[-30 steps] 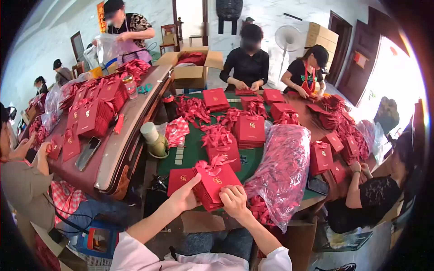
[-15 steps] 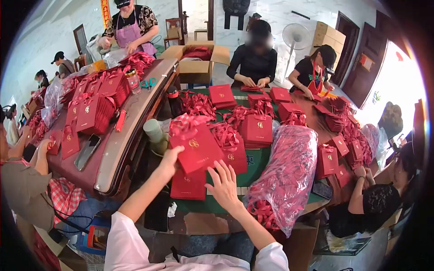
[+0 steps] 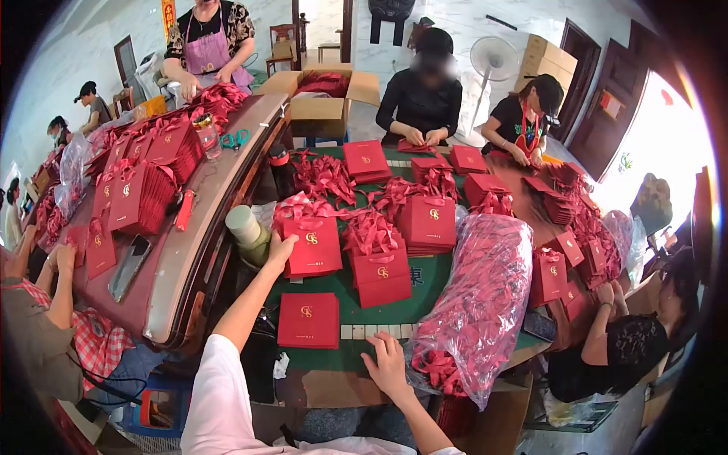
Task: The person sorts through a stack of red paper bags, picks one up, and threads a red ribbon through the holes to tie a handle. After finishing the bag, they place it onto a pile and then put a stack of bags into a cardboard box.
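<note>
My left hand (image 3: 281,251) is closed on the left edge of a red paper gift bag (image 3: 312,250) with a gold emblem and red ribbon. Bunched ribbon and checked fabric show just behind it. My right hand (image 3: 387,366) is open and holds nothing, its fingers spread at the near edge of the green tabletop. Between my arms lies a flat red gift bag or stack without visible ribbon (image 3: 307,321). Farther in sit a ribboned bag stack (image 3: 381,277) and another stack (image 3: 428,225).
A clear plastic sack of red ribbons (image 3: 478,296) lies to my right. At left stand a green-capped bottle (image 3: 246,227) and a brown table (image 3: 205,220) with a phone (image 3: 130,268). Several co-workers handle red bags around the tables. An open carton (image 3: 322,114) stands behind.
My left hand has moved away from me and lowered the gift bag beside the ribboned stack. My right hand has drawn back toward the table edge, away from the bag.
</note>
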